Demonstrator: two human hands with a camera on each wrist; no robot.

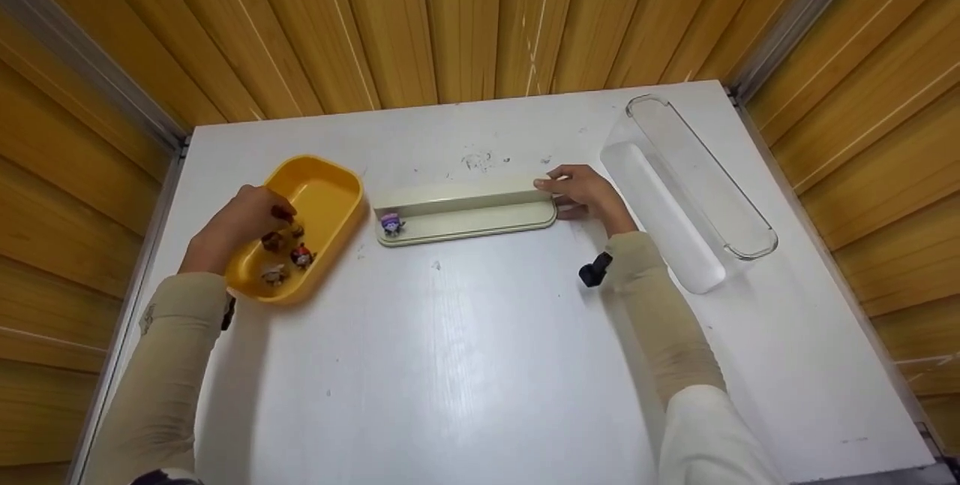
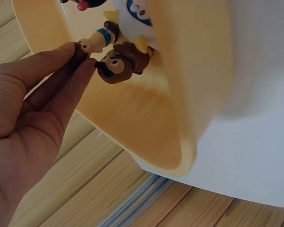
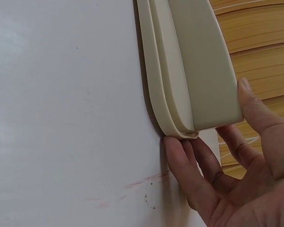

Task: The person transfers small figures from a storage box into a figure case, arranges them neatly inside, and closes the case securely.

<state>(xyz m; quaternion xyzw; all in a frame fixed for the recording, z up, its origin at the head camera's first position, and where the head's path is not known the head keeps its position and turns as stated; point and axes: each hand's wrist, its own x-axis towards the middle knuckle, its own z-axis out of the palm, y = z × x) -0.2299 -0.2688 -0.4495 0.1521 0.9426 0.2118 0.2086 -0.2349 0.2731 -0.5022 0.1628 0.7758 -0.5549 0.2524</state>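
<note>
Over the yellow bin (image 1: 327, 203), my left hand (image 1: 238, 224) pinches a small brown-haired figurine (image 2: 98, 41) by its head, between thumb and fingers. Close to the fingertips lies a brown-hooded figurine (image 2: 116, 67); a white penguin-like figurine (image 2: 135, 23) is beside it in the bin. A figurine with red on top (image 1: 302, 255) also lies in there. At the right end of a long cream stepped tray (image 1: 480, 221), my right hand (image 1: 589, 192) holds the corner, thumb on the raised back part and fingers at the end. A purple-hatted figurine (image 1: 391, 224) stands at the tray's left end.
A long clear box (image 1: 701, 162) with a white bottom (image 1: 667, 222) lies at the right of the white table (image 1: 450, 365). Wood-look panels (image 1: 465, 27) wall the table at the back and sides.
</note>
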